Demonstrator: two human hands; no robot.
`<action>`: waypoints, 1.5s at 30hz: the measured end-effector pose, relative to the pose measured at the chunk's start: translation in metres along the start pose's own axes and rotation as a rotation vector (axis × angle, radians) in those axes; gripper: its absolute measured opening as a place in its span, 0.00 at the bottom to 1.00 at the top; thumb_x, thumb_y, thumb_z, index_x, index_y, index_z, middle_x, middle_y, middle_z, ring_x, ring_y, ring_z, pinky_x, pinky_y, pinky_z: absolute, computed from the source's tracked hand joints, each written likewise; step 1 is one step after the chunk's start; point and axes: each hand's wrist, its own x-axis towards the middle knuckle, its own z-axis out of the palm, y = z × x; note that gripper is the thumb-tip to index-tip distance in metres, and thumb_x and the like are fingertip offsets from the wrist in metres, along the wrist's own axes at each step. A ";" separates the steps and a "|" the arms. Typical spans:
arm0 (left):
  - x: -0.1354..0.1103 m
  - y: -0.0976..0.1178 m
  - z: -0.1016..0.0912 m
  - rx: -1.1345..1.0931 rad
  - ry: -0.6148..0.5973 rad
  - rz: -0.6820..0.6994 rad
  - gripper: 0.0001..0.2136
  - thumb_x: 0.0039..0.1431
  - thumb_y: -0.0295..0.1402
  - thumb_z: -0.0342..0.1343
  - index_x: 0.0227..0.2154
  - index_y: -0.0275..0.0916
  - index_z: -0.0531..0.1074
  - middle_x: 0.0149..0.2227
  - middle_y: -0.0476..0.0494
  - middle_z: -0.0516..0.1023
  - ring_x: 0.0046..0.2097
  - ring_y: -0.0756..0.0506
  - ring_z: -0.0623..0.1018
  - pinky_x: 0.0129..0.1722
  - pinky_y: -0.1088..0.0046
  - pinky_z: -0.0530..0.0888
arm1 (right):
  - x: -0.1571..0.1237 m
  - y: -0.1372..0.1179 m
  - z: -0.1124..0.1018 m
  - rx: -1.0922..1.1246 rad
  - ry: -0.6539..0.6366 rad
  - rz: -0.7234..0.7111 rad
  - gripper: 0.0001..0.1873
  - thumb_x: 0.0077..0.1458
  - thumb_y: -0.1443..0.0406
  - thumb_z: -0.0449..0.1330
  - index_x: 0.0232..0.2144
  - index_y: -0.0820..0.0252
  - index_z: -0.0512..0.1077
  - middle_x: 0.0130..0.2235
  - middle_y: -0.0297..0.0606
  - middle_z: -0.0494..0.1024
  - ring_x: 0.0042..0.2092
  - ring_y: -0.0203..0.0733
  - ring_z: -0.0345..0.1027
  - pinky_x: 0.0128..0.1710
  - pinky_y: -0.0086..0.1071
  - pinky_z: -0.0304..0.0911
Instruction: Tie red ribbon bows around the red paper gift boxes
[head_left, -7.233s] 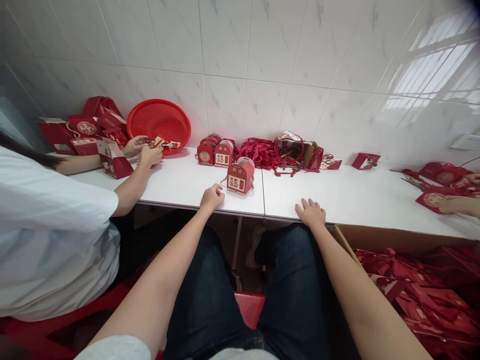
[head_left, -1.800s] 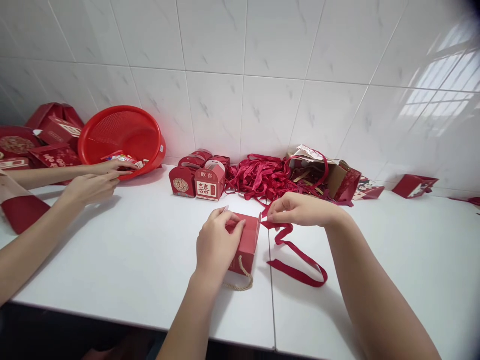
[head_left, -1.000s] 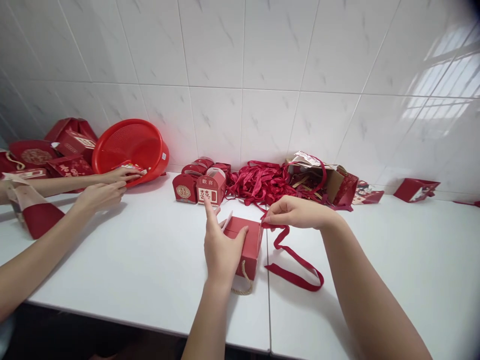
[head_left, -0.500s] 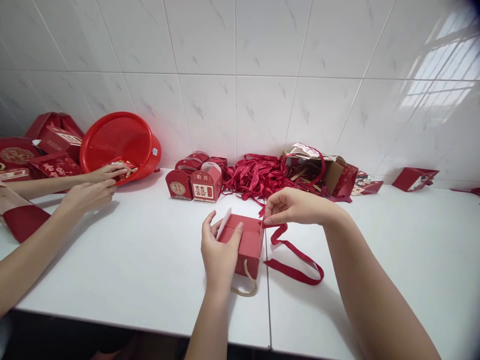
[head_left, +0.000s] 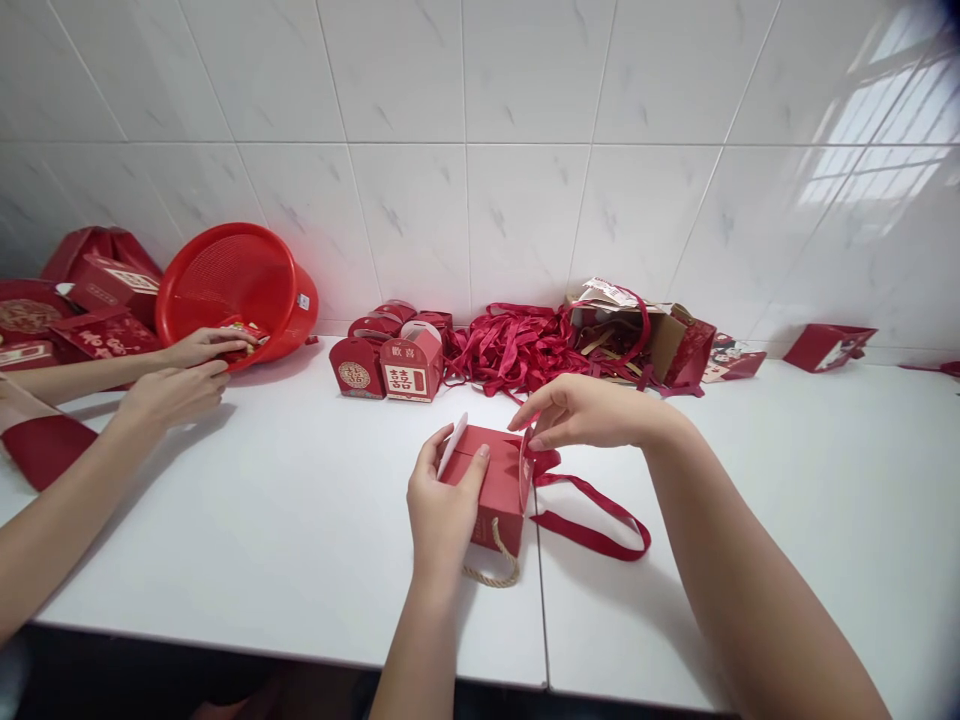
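Observation:
My left hand (head_left: pixel 442 515) is wrapped round a small red gift box (head_left: pixel 499 475), thumb on its top and fingers by the raised white-backed flap (head_left: pixel 452 447). A twisted cord handle (head_left: pixel 499 572) hangs at the box's near side. My right hand (head_left: pixel 577 415) is at the box's right flap (head_left: pixel 526 468), thumb and index finger on either side of its upper edge, with red ribbon between them. The ribbon's long end (head_left: pixel 600 545) loops on the table to the right. A short tip of ribbon shows at the flap's inner side.
Several finished-looking red boxes (head_left: pixel 411 372), a heap of red ribbons (head_left: pixel 514 345) and an open carton (head_left: pixel 667 350) stand along the tiled wall. At left, another person's hands (head_left: pixel 176 395) work at a tilted red basket (head_left: pixel 225 260), near more red packages (head_left: pixel 105 330).
My right index finger has stretched over the right flap to its inner side, and that flap stands more upright. The ribbon has drawn in slightly by the flap. My left hand keeps its hold.

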 end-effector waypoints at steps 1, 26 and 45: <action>0.000 0.000 0.000 -0.004 -0.001 0.002 0.21 0.51 0.39 0.59 0.49 0.44 0.69 0.54 0.42 0.71 0.48 0.42 0.75 0.45 0.67 0.75 | 0.000 0.000 0.000 -0.009 -0.011 -0.010 0.17 0.48 0.65 0.61 0.43 0.55 0.75 0.33 0.35 0.81 0.35 0.40 0.73 0.30 0.27 0.63; -0.002 0.000 -0.002 -0.064 0.005 -0.001 0.22 0.49 0.38 0.62 0.48 0.43 0.69 0.52 0.41 0.72 0.50 0.41 0.74 0.46 0.66 0.74 | -0.026 -0.016 -0.006 0.170 0.259 -0.237 0.09 0.53 0.60 0.59 0.32 0.59 0.74 0.34 0.37 0.76 0.37 0.40 0.68 0.34 0.31 0.63; 0.001 -0.010 0.001 -0.419 -0.083 -0.017 0.17 0.51 0.28 0.56 0.46 0.41 0.74 0.50 0.44 0.76 0.54 0.41 0.72 0.53 0.65 0.69 | 0.025 -0.018 0.043 0.317 -0.088 -0.215 0.05 0.54 0.68 0.54 0.26 0.62 0.68 0.23 0.30 0.70 0.26 0.32 0.64 0.25 0.25 0.60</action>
